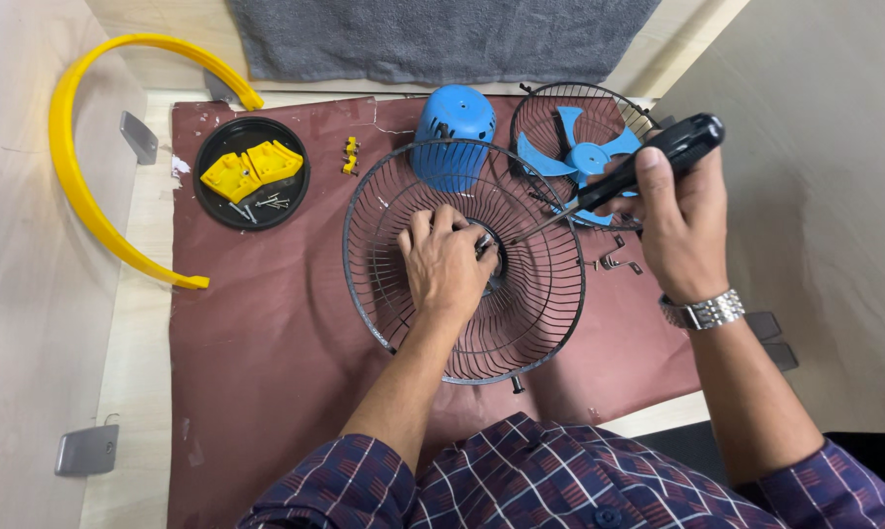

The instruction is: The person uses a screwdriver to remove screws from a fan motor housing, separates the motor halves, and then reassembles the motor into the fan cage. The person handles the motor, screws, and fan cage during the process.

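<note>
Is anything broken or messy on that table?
The brown mat looks worn: its top-left edge is chipped and torn, with a crack near the blue motor cover. A fan lies in pieces: the left hand is on a wire guard, and the right hand holds a screwdriver.

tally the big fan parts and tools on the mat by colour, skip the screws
Black: 4 – wire fan guard under the left hand, second wire guard, round tray, screwdriver in the right hand
Blue: 2 – motor housing, fan blade
Yellow: 3 – curved plastic band, two blocks in the tray
Total: 9
</note>
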